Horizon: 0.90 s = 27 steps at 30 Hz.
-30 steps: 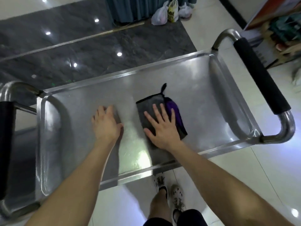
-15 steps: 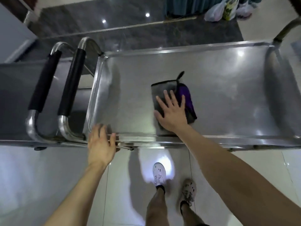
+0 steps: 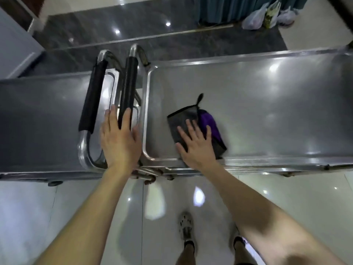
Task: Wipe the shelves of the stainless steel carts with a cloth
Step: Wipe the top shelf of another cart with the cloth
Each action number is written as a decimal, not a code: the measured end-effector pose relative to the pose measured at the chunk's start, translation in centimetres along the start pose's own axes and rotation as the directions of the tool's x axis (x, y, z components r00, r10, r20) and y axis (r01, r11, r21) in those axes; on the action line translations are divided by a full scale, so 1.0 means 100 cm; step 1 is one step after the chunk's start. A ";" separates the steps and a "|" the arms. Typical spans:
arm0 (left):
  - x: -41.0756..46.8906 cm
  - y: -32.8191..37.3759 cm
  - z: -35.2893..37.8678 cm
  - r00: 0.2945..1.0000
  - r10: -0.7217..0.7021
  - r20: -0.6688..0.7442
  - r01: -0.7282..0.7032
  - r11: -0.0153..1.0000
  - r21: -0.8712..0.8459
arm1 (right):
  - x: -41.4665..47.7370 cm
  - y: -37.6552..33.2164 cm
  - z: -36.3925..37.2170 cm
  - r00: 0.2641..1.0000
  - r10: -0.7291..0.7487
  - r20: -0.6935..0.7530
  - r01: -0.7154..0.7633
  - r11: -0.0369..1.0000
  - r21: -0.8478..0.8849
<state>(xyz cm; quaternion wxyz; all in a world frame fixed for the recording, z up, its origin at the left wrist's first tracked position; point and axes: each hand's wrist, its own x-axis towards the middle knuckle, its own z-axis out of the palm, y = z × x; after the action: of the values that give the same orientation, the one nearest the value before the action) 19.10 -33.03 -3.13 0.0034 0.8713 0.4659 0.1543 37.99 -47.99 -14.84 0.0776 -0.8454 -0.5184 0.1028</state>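
Resting in steel cart's top shelf [image 3: 267,104]: folded cloth [image 3: 183,127] under flat right hand [image 3: 196,146]

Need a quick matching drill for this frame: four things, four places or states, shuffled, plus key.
Things:
1. cloth
2. left hand
3. right hand
4. plastic bags

Places or states:
A. on the floor, far side
B. fingers spread, pressing the cloth
C. over the black handle between the carts
D. flat on the right cart's shelf

Pairs: 1-D, 2-C, 3-B, 4-A

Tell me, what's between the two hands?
In the head view, between the left hand and the right hand on the cloth lies the cart shelf's raised steel rim and bare shelf.
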 end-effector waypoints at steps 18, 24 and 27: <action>-0.001 -0.011 0.025 0.999 -0.037 -0.018 0.028 0.930 -0.366 | 0.294 -0.044 -0.028 0.990 0.056 0.131 -0.055 0.998 -0.007; 0.002 -0.007 0.024 1.000 -0.029 0.000 0.027 0.917 -0.398 | 0.147 -0.076 -0.007 0.996 -0.038 0.077 0.038 0.999 0.004; 0.002 -0.005 0.023 0.999 -0.046 0.024 0.052 0.905 -0.422 | 0.044 -0.079 0.019 0.989 -0.148 0.015 0.148 0.989 -0.018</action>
<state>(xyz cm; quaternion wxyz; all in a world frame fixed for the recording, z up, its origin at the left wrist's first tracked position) 19.44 -32.20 -5.37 0.1987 0.8389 0.4433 0.2454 32.69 -40.48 -15.18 0.0732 -0.8046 -0.5812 0.0974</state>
